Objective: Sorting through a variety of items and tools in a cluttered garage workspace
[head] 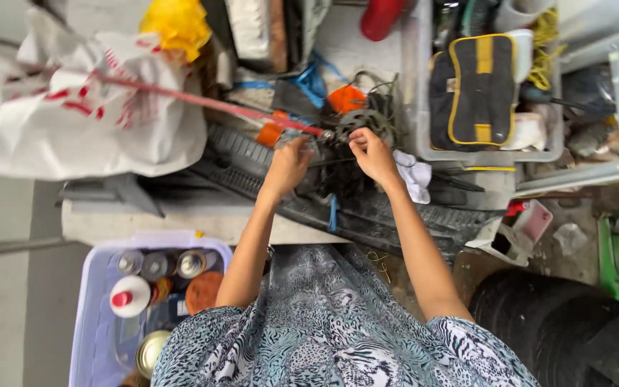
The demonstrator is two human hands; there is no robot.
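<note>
Both hands are up at the cluttered bench, meeting over a dark, greasy toothed sprocket (362,122) that sits among a tangle of black wires just in front of the clear plastic bin (415,107). The left hand (289,163) is curled nearly closed, knuckles up, its fingertips pressed against the near-left side of the sprocket, right where the end of a long thin red rod (202,102) comes in; whether it actually pinches the metal or only rests on it, I cannot tell, since the fingers hide the contact. The right hand (372,153) is bent in a tight pinch too, thumb and fingers drawn together on the sprocket's lower edge, with barely any gap showing. A crumpled white rag (415,177) lies just beside the right wrist. Under both hands runs a black ribbed panel (252,161). The rod crosses a big white plastic bag (80,115) off to the left, and a black pouch with yellow trim (473,89) sits in the bin. Nearer the person, a pale tub (98,301) holds spray cans and bottles.
</note>
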